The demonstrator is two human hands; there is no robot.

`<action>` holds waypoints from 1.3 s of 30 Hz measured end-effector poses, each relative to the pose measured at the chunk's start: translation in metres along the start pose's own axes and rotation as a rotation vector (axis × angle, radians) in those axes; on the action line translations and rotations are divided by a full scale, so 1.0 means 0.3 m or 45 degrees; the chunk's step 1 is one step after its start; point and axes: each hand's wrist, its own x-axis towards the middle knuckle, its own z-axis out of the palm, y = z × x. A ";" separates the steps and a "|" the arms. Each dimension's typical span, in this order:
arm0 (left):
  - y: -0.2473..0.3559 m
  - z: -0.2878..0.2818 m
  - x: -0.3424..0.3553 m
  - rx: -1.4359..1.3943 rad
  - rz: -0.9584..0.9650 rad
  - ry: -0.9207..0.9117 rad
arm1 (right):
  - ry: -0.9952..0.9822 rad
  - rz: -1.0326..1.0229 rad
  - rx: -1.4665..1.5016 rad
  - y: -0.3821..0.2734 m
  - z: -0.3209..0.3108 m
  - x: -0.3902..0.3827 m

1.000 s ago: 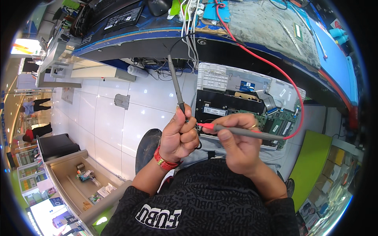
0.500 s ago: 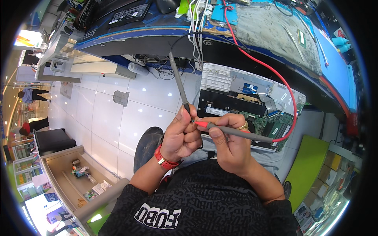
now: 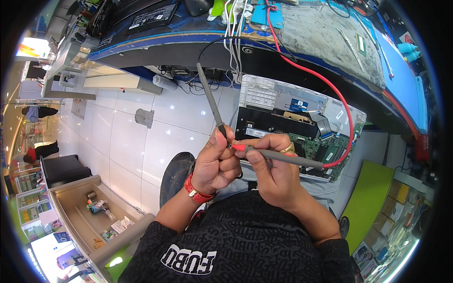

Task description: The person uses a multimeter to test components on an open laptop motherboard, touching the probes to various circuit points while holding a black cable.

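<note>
My left hand (image 3: pixel 214 160), a red-strapped watch on its wrist, is closed round the lower end of a grey and black multimeter probe (image 3: pixel 209 92). That probe points up and away, with a thin black lead at its far end. In my right hand (image 3: pixel 276 179) is a second multimeter probe (image 3: pixel 295 159), grey with a red front and a thick red lead (image 3: pixel 343 104). The probes' front ends meet at my left fingertips. A tiny dark thing seems to be pinched there, too small to name. Beneath my hands lies an opened laptop (image 3: pixel 258 89) with its green circuit board exposed.
Ahead runs a workbench with a worn grey mat (image 3: pixel 314 33), tweezers, a laptop battery (image 3: pixel 152 20) and white cables (image 3: pixel 234 52) hanging over its edge. A green panel (image 3: pixel 368 193) stands at right. An open drawer-like counter (image 3: pixel 75 198) is at lower left. Two people stand far left.
Both probes have shifted slightly to the left, their tips still together at my left fingertips. My grip on each looks the same.
</note>
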 end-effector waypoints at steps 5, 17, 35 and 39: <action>-0.002 -0.002 0.001 0.000 -0.005 -0.011 | -0.006 -0.011 -0.013 -0.006 -0.004 0.003; -0.007 -0.005 0.000 0.025 0.006 0.028 | -0.021 -0.138 -0.154 -0.034 -0.007 0.018; -0.014 -0.007 -0.007 0.115 0.028 0.126 | 0.014 -0.160 -0.180 -0.056 0.000 0.025; -0.017 0.004 -0.012 0.078 0.023 0.139 | -0.035 -0.129 -0.209 -0.080 -0.014 0.040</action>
